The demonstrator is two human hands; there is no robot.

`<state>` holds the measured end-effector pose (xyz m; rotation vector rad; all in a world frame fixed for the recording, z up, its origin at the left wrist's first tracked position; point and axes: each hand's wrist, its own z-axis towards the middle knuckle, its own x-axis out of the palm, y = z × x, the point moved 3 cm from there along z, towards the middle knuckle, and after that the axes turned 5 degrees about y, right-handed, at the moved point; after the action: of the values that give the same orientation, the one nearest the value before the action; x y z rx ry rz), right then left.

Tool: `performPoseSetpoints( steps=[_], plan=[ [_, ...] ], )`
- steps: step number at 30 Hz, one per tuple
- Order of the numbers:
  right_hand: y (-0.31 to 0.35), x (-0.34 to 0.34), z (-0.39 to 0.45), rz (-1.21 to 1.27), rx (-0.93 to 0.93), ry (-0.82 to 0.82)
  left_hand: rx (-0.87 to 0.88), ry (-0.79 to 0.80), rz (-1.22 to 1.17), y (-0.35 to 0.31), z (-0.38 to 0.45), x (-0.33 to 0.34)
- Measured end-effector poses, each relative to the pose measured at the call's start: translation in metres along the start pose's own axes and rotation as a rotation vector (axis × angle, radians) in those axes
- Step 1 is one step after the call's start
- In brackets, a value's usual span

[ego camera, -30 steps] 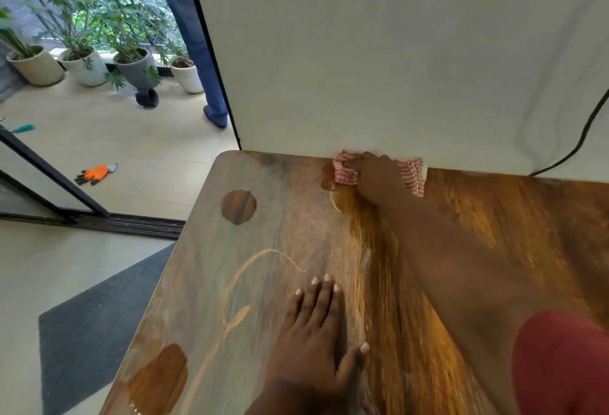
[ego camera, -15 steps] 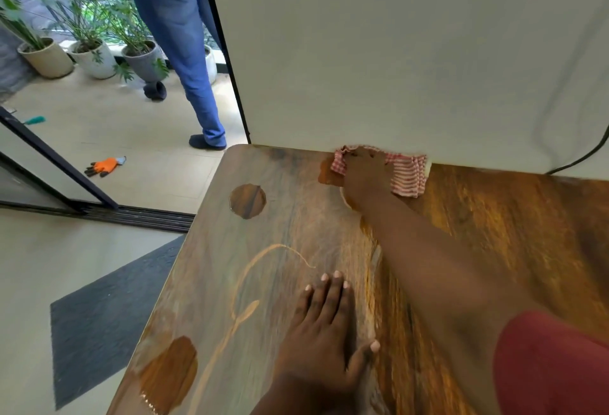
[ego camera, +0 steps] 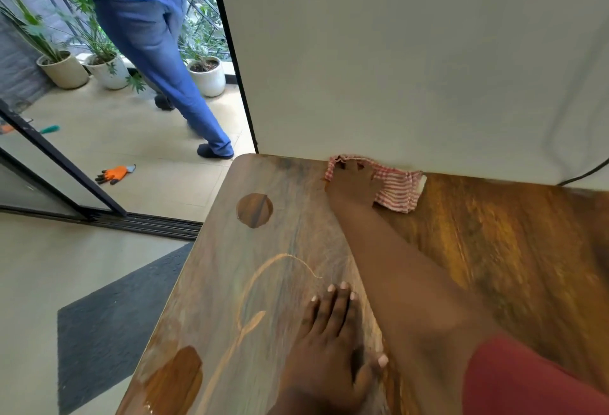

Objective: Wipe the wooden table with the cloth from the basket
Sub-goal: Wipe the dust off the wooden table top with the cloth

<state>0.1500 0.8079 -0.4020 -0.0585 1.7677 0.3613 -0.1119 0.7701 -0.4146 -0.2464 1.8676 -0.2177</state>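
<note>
Left hand [ego camera: 333,345]: nearest the camera, laid flat on the near part of the tabletop [ego camera: 494,249], fingers [ego camera: 329,302] straight and close together, thumb out to the side, holding nothing; judged to be bracing the body during the reach. Red sleeve [ego camera: 534,378]: lower right corner, upper part of the right arm, which stretches across the wood to the far edge. Tabletop, left portion: dull grey film with pale curved streaks and some round and oblong patches of clean brown wood [ego camera: 254,210] showing through. Tabletop, right portion: warm, glossy brown, judged already wiped. Right hand [ego camera: 354,184]: at the far edge, pressing down on the cloth; fingers partly hidden by the fabric, so whether they curl round it or lie flat on it cannot be told. Cloth [ego camera: 397,188]: red-and-white striped, bunched, lying on the wood and touching the white backdrop [ego camera: 412,62] behind it. Basket: not in view. Step in hand: wiping stroke along the far edge, at the boundary between dull and clean wood. Next move, as a judgement: draw the cloth leftward or back toward the body over the grey film, keeping firm pressure, and shift the left hand clear. Beyond, left: tiled floor, orange glove [ego camera: 115,174], potted plants [ego camera: 206,75], a person in blue jeans [ego camera: 155,45] by the open doorway.
</note>
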Motion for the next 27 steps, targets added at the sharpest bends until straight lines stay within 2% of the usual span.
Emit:
performPoseSetpoints(
  steps=[2,4,8,10,13,15,17,19,21,22,24,27],
  plan=[
    [0.010,0.004,-0.001,0.054,-0.136,0.028,0.006,-0.028,0.004,0.000,0.000,0.000],
    [-0.001,0.002,-0.003,-0.011,-0.210,0.007,0.010,-0.038,-0.012,-0.002,-0.001,0.000],
    [-0.043,-0.012,-0.001,-0.063,-0.079,-0.009,0.056,-0.061,-0.092,0.000,0.001,0.006],
    [-0.041,-0.015,-0.011,-0.027,-0.047,0.031,0.066,-0.084,-0.097,0.002,0.003,0.010],
    [-0.023,-0.001,-0.054,-0.011,-0.279,0.062,0.047,-0.071,-0.070,0.001,0.003,0.011],
    [-0.037,0.005,-0.084,0.030,-0.438,0.043,0.046,-0.080,-0.073,0.002,0.003,0.012],
    [-0.067,-0.006,-0.082,0.098,-0.378,0.028,0.042,-0.075,-0.065,0.002,0.003,0.013],
    [-0.086,-0.018,-0.061,0.135,-0.155,0.027,0.044,-0.067,-0.066,0.001,0.002,0.013],
    [-0.080,-0.020,-0.049,0.139,-0.014,0.008,0.049,-0.064,-0.061,0.000,0.002,0.013],
    [-0.068,-0.016,-0.051,0.123,-0.027,-0.005,0.045,-0.065,-0.053,0.000,0.002,0.013],
    [-0.046,-0.004,-0.072,0.159,-0.167,-0.014,0.038,-0.062,-0.034,0.000,0.002,0.014],
    [-0.059,0.014,-0.123,0.182,-0.455,0.075,0.019,-0.061,-0.028,0.001,0.003,0.014]
  ],
)
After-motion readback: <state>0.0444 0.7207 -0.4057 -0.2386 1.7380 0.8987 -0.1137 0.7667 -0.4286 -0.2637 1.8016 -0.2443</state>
